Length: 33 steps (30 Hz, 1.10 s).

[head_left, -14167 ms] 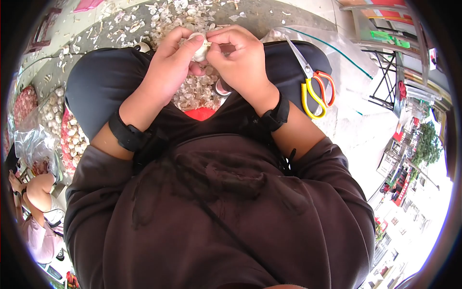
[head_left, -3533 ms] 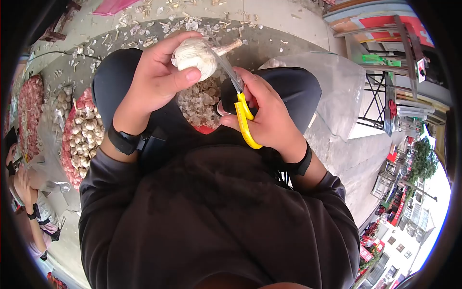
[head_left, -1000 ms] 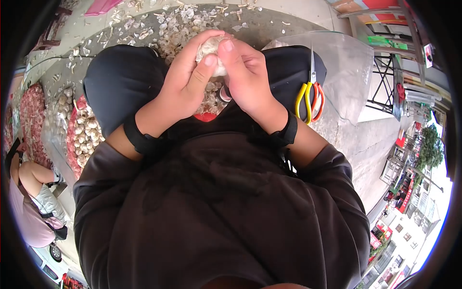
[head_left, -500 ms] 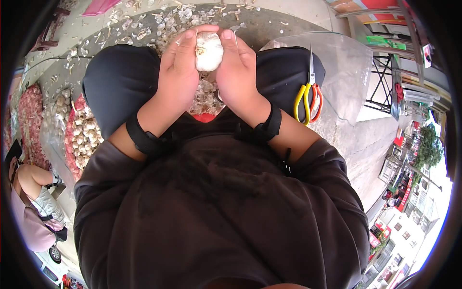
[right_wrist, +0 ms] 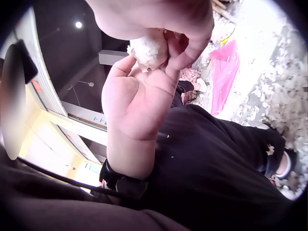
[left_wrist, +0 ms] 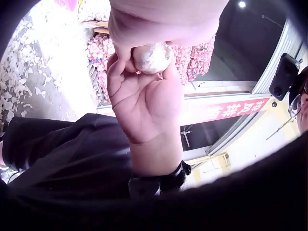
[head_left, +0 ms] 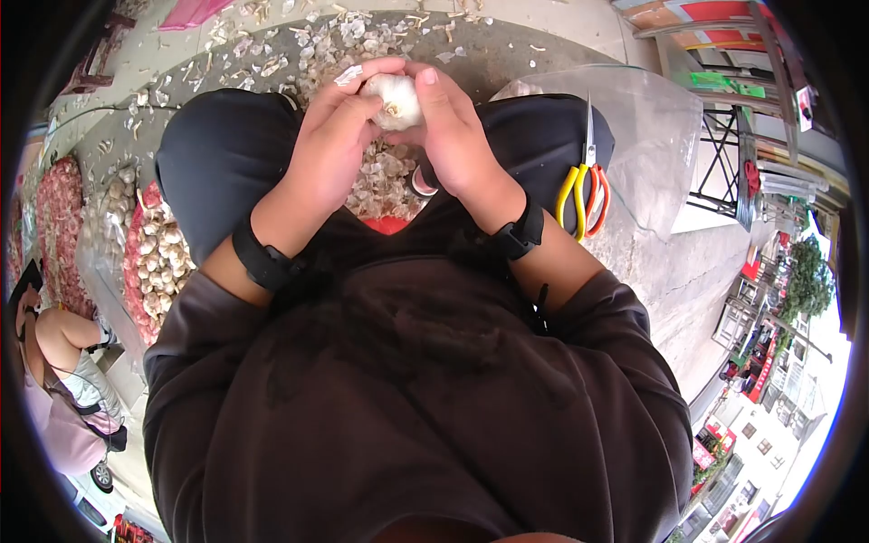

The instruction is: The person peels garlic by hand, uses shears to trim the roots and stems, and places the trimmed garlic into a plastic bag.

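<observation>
A white garlic bulb (head_left: 395,101) sits between both hands in front of the lap, its small cut stem end facing up toward the head camera. My left hand (head_left: 335,136) holds its left side with curled fingers, the thumb close to the stem end. A papery skin flake (head_left: 348,75) clings to the left fingers. My right hand (head_left: 455,140) cups the other side, thumb along the bulb. Both wrist views show the garlic bulb (left_wrist: 153,58) (right_wrist: 149,49) gripped between the hands. Scissors (head_left: 584,190) with yellow and orange handles lie on the right thigh.
Loose garlic skins (head_left: 385,181) are heaped between the legs, and more litter the floor ahead. A red mesh bag of garlic bulbs (head_left: 161,258) stands at the left, near another person (head_left: 68,362). A clear plastic sheet (head_left: 647,136) lies beyond the right knee.
The scissors went from the right hand to the right thigh, and the bulb's long stem is gone. Over the last second the hands turned the bulb and opened slightly around it.
</observation>
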Each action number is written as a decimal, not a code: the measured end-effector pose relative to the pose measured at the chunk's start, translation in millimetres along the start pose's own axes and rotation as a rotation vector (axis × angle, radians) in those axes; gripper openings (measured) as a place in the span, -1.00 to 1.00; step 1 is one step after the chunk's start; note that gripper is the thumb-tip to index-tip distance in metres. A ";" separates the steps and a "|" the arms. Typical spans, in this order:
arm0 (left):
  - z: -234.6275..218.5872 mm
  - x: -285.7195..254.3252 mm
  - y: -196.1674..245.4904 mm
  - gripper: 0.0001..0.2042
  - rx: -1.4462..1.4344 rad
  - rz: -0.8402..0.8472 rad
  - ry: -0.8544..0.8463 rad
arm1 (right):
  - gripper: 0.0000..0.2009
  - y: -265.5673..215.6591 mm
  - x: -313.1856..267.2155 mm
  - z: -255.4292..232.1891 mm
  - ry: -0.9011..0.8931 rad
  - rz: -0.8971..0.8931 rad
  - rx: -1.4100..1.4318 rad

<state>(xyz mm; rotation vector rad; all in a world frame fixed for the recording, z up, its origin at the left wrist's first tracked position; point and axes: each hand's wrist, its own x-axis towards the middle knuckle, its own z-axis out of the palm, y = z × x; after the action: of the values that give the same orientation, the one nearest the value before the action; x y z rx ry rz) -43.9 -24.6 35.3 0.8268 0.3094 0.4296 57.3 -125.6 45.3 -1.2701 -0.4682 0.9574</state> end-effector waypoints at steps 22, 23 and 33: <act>-2.5 6.5 -6.2 -0.69 -0.002 -0.033 0.381 | -0.43 42.5 16.6 -13.5 -0.141 -0.328 -0.388; -2.4 5.6 -5.6 -0.70 0.034 -0.032 0.381 | -0.40 43.1 15.7 -10.8 -0.148 -0.333 -0.413; -12.8 1.2 1.6 -0.72 0.355 -0.107 0.422 | -0.33 35.1 7.5 -10.3 -0.110 -0.268 -0.185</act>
<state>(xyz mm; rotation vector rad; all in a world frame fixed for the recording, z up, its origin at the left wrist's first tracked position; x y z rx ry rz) -48.7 -14.9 28.2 1.0566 0.8352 0.4533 57.4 -125.5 8.0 -1.2845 -0.8072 0.7726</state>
